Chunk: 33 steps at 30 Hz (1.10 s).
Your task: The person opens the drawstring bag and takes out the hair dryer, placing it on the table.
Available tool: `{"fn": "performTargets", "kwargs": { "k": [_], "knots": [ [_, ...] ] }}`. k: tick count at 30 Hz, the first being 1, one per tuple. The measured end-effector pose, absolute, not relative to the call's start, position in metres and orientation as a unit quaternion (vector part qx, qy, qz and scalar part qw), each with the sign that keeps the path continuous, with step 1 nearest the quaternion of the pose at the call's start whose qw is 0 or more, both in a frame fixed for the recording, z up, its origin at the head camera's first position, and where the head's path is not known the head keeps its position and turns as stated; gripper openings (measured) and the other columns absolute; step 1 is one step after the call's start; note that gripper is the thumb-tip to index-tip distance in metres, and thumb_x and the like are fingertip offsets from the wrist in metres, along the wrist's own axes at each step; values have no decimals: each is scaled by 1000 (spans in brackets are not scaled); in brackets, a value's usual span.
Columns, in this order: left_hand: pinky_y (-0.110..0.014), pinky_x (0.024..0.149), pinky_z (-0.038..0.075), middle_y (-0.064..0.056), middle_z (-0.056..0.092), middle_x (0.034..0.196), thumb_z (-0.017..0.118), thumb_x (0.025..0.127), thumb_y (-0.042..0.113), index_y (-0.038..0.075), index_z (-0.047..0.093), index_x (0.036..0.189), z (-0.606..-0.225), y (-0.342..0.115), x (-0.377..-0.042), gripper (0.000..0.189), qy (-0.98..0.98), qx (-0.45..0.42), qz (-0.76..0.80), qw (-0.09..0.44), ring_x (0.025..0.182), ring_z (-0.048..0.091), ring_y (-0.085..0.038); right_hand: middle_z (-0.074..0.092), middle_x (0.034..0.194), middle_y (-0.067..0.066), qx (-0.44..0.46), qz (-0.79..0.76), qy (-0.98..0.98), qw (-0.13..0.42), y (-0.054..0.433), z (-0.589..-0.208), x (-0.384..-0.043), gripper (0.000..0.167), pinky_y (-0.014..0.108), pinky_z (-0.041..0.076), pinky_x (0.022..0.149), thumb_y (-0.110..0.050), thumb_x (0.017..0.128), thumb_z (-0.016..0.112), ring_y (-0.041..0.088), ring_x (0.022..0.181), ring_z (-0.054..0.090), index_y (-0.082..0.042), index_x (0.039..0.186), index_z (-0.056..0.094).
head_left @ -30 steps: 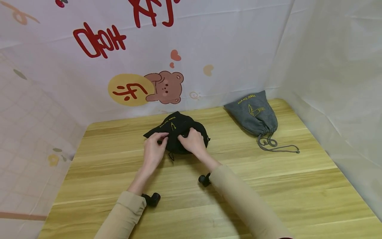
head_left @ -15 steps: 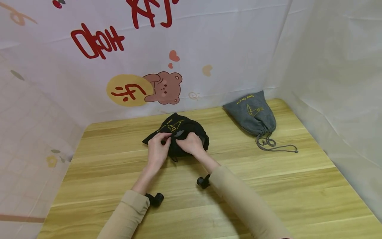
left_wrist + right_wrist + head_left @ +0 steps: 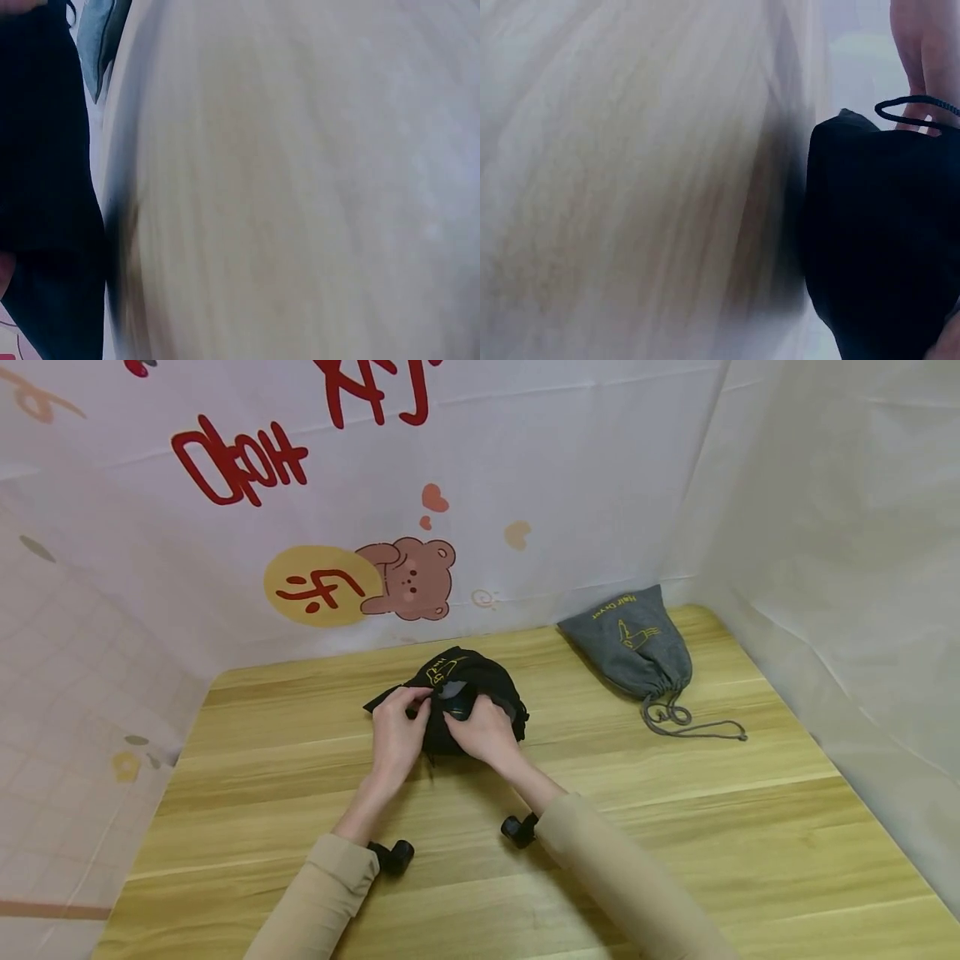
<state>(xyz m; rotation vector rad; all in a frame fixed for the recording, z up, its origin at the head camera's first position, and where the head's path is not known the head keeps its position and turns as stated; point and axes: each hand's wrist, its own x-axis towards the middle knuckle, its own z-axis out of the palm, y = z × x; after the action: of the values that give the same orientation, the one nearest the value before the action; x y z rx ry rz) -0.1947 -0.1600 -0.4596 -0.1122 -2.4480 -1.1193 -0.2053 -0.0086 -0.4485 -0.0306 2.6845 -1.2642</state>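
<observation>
Since the black bag [image 3: 489, 675] now gapes wider, we're nearer its glossy contents [image 3: 459, 703]. Our left hand [image 3: 397, 733] and right hand [image 3: 486, 731] pinch cloth.

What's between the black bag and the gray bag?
In the head view, only bare wooden tabletop lies between the black bag and the gray bag.

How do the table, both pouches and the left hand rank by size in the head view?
1. Table
2. Black pouch and gray pouch: too alike to rank; the black one is partly covered
3. Left hand
</observation>
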Motion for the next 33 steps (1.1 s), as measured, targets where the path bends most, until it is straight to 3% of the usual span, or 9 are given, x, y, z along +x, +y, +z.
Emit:
{"fn": "performTargets", "kwargs": {
  "k": [4, 7, 15, 17, 21, 24, 29, 33],
  "knots": [
    [-44, 79, 61, -16, 78, 96, 72, 96, 0, 0, 80, 107, -457, -157, -196, 14, -884, -42, -409, 221, 85, 75, -30, 63, 141, 32, -6, -426, 902, 75, -4, -445, -198, 75, 59, 52, 110, -45, 99, 67, 49, 131, 62, 5, 151, 46],
    [-45, 81, 61, -18, 78, 98, 70, 96, -2, -2, 80, 108, -456, -157, -198, 15, -884, -40, -412, 217, 86, 75, -31, 66, 138, 30, -1, -433, 899, 69, 0, -444, -193, 74, 56, 55, 107, -48, 98, 68, 46, 127, 66, 6, 147, 51],
    [-45, 79, 61, -19, 78, 100, 71, 94, -4, -1, 79, 107, -458, -164, -199, 16, -882, -41, -412, 226, 87, 74, -32, 75, 111, 22, 5, -445, 892, 75, 6, -446, -183, 73, 46, 60, 80, -57, 93, 71, 34, 97, 74, 7, 127, 63],
    [-41, 78, 61, -19, 78, 102, 70, 93, -6, -1, 79, 108, -458, -166, -197, 19, -884, -61, -410, 216, 88, 74, -31, 75, 113, 21, -2, -452, 888, 80, 6, -447, -183, 71, 46, 60, 82, -55, 93, 71, 33, 98, 74, 5, 130, 61],
    [-24, 71, 56, -16, 78, 105, 71, 93, -5, 2, 80, 110, -461, -168, -194, 20, -886, -82, -414, 194, 88, 74, -28, 71, 132, 23, -11, -459, 885, 82, 7, -450, -182, 74, 50, 59, 98, -50, 95, 71, 36, 119, 71, 2, 144, 54],
    [-16, 67, 53, -13, 79, 105, 73, 96, 3, 5, 80, 111, -463, -170, -192, 16, -883, -96, -422, 183, 89, 75, -25, 69, 136, 25, -13, -458, 885, 81, 8, -451, -182, 72, 52, 58, 103, -47, 95, 71, 39, 124, 69, 4, 143, 55],
    [-18, 67, 53, -11, 79, 101, 75, 98, 12, 7, 81, 106, -463, -165, -191, 12, -880, -111, -422, 186, 86, 74, -22, 74, 123, 26, -15, -452, 889, 76, 8, -451, -181, 63, 51, 60, 94, -42, 94, 74, 38, 113, 73, 7, 132, 62],
    [-26, 69, 57, -11, 80, 94, 77, 96, 12, 5, 81, 99, -462, -154, -194, 9, -881, -102, -415, 205, 79, 74, -23, 73, 120, 29, -14, -445, 891, 83, 7, -450, -179, 65, 50, 61, 88, -42, 94, 72, 40, 107, 73, 8, 133, 59]
  ]
}}
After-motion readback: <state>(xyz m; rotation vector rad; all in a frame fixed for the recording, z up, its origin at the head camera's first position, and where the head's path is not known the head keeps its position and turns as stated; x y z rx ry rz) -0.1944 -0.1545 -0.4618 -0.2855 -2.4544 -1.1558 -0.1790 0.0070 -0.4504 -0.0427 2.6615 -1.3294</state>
